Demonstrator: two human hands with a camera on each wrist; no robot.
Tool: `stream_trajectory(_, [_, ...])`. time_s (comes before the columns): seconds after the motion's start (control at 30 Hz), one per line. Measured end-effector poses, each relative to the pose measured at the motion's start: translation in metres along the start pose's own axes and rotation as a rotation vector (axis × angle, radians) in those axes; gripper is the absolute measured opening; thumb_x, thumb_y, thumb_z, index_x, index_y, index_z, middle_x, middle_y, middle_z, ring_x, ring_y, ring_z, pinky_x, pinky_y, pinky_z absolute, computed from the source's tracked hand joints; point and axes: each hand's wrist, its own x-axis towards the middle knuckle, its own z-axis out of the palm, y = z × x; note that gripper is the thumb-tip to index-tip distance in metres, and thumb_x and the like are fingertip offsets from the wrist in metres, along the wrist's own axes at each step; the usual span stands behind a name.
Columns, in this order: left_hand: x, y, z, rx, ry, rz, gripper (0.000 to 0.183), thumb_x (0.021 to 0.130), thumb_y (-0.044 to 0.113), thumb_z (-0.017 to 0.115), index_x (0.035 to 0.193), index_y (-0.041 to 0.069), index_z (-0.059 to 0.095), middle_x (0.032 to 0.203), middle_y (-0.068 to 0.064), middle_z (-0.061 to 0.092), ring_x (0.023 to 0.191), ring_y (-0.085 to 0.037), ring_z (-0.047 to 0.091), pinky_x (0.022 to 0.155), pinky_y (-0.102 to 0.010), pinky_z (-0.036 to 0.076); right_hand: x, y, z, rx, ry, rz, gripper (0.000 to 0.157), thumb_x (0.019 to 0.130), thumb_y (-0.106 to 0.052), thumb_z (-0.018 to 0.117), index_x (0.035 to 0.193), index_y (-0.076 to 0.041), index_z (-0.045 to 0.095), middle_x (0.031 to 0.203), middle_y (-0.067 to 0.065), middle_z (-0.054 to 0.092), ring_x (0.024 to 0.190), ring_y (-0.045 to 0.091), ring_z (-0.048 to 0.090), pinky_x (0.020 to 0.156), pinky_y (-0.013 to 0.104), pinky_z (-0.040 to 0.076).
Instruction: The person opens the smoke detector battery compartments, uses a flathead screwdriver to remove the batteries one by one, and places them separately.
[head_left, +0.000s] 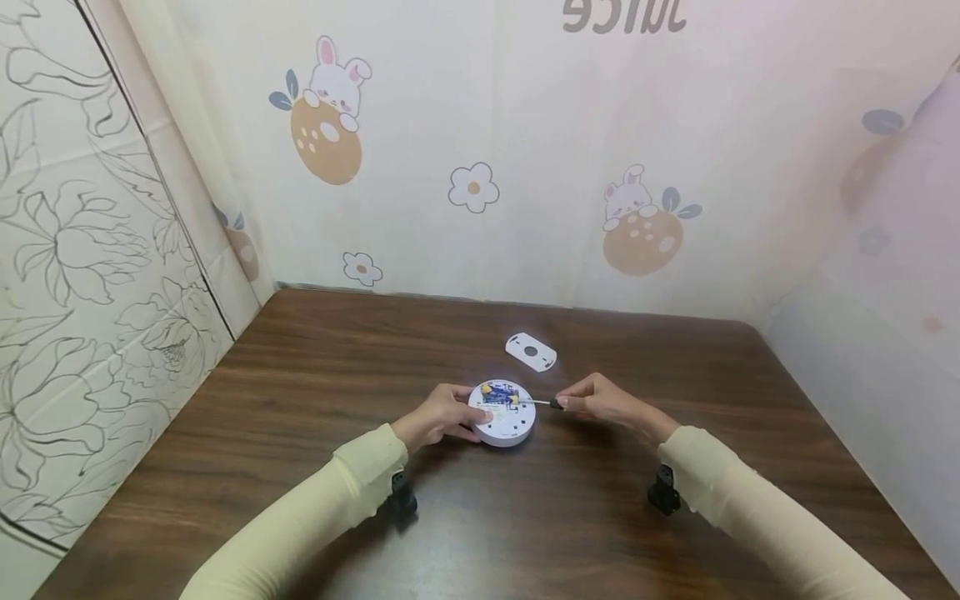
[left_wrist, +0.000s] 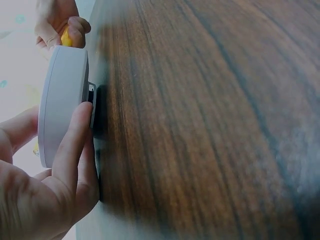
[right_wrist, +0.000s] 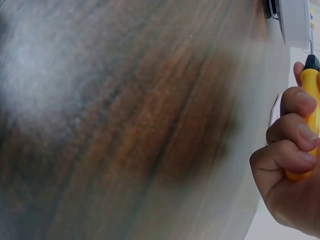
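A round white device (head_left: 506,432) with blue and yellow parts on its face is held at the middle of the table. My left hand (head_left: 444,414) grips it from the left, thumb on its face and fingers around the side and underneath. In my right hand (head_left: 611,404) is a screwdriver (right_wrist: 311,85) with a yellow handle and a black collar, fingers curled around the handle. Its metal shaft reaches left over the device's face, the tip by a yellow part. In the left wrist view, the device's side wall (left_wrist: 65,100) hides most of its face.
Behind the device lies a flat white plate (head_left: 531,352) with a grey round centre. The dark wooden table (head_left: 360,333) meets a patterned cloth wall (head_left: 420,233) at the back, with more cloth on both sides. Black wrist cameras (head_left: 402,497) hang under the sleeves.
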Motion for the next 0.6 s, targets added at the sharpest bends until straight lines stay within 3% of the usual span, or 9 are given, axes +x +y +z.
stream_trajectory(0.17, [0.0005, -0.0007, -0.0006, -0.005, -0.001, 0.002, 0.056, 0.082, -0.006, 0.07, 0.134, -0.008, 0.048, 0.097, -0.018, 0.064, 0.072, -0.023, 0.064, 0.064, -0.039, 0.06, 0.0007, 0.0014, -0.0005, 0.011, -0.004, 0.077, 0.033, 0.093, -0.025, 0.063, 0.117, -0.003, 0.068, 0.061, 0.001, 0.05, 0.05, 0.012, 0.042, 0.041, 0.02, 0.028])
stream_trajectory(0.6, [0.0007, -0.0015, -0.0006, -0.022, -0.012, 0.004, 0.057, 0.083, -0.007, 0.068, 0.135, -0.009, 0.045, 0.097, -0.018, 0.063, 0.071, -0.022, 0.064, 0.064, -0.039, 0.06, 0.0032, 0.0061, -0.0035, 0.03, -0.049, 0.088, 0.037, 0.092, -0.032, 0.063, 0.119, -0.006, 0.067, 0.057, 0.0, 0.049, 0.048, 0.012, 0.039, 0.04, 0.02, 0.026])
